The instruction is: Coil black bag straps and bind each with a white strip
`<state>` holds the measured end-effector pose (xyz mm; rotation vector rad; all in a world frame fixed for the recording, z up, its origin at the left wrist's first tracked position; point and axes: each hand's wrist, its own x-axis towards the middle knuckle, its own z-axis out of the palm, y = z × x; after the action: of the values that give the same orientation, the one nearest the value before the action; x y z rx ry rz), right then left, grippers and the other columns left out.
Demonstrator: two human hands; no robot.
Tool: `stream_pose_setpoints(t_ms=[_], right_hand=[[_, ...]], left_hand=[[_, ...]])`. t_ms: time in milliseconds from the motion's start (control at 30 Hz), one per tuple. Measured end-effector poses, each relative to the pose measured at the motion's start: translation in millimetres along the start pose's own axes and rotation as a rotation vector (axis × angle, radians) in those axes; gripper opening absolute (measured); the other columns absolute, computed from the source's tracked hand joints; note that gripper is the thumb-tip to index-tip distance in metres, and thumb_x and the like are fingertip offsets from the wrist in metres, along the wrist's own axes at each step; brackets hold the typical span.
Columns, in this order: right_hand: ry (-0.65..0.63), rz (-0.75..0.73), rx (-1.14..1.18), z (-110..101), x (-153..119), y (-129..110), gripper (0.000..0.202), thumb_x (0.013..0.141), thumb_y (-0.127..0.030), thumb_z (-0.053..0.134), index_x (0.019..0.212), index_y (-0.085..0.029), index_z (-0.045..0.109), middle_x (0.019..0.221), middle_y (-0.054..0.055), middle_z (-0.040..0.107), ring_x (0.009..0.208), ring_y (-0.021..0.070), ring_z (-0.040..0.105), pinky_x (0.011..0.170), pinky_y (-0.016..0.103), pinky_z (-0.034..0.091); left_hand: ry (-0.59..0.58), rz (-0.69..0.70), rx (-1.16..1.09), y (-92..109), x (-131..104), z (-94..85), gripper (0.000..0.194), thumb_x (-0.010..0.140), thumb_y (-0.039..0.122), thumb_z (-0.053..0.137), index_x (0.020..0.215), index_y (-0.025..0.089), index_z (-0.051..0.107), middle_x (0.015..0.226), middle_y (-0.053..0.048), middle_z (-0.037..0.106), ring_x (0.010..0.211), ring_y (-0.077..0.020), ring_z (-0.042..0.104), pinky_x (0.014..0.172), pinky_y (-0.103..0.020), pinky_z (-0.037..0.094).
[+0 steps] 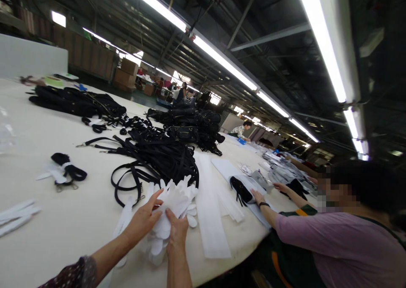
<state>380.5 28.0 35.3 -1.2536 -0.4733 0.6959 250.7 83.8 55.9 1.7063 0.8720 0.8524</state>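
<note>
The left hand (146, 214) and right hand (177, 233) grasped a fanned bunch of white, round-ended, fabric-like strips (176, 199) at the flat cream table's (63, 129) near side. Farther off, a heap of loose black fabric straps (168, 159) seemed undone; leftward, one coiled, white-banded black strap (76, 172) looked finished.

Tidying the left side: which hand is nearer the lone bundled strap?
Left. The left hand, at the white pieces, is to the right of the bundled strap; the right hand is farther right, beyond the left.
</note>
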Motion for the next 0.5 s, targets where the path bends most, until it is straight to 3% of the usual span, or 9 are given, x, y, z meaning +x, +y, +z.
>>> stream_pose_setpoints(t_ms=[100,200,367,500], right_hand=[[0.028,-0.001,0.013,-10,13,-9,0.08,0.054,-0.026,0.088,0.127,-0.01,0.06,0.1,0.012,0.078,0.09,0.0291,0.074,0.082,0.041,0.061],[0.097,-0.057,0.032,-15,25,-22,0.081,0.055,-0.027,0.088,0.129,-0.01,0.059,0.101,0.012,0.078,0.091,0.028,0.074,0.083,0.04,0.061],[0.131,-0.067,-0.02,-15,38,-45,0.08,0.051,-0.023,0.089,0.125,-0.009,0.062,0.101,0.012,0.077,0.091,0.0282,0.074,0.083,0.039,0.061],[0.178,-0.183,0.091,-18,46,-81,0.087,0.052,-0.024,0.09,0.132,-0.015,0.057,0.115,0.011,0.074,0.099,0.0269,0.072,0.086,0.04,0.061]], left_hand=[[-0.013,-0.014,-0.002,7,1,-25.7,0.07,0.083,0.032,0.053,0.149,0.019,0.036,0.136,-0.014,0.064,0.127,-0.0289,0.058,0.098,-0.041,0.049],[0.03,-0.032,0.101,4,-3,-63.0,0.064,0.084,0.039,0.053,0.145,0.02,0.044,0.145,-0.013,0.057,0.134,-0.0313,0.051,0.098,-0.042,0.049],[0.081,-0.079,0.253,-19,-25,-140.2,0.061,0.086,0.052,0.053,0.141,0.026,0.05,0.139,-0.008,0.064,0.13,-0.0324,0.056,0.096,-0.041,0.051],[0.192,-0.142,0.22,-43,-54,-198.1,0.071,0.078,0.062,0.06,0.138,0.025,0.053,0.127,-0.006,0.072,0.117,-0.029,0.065,0.098,-0.035,0.053]])
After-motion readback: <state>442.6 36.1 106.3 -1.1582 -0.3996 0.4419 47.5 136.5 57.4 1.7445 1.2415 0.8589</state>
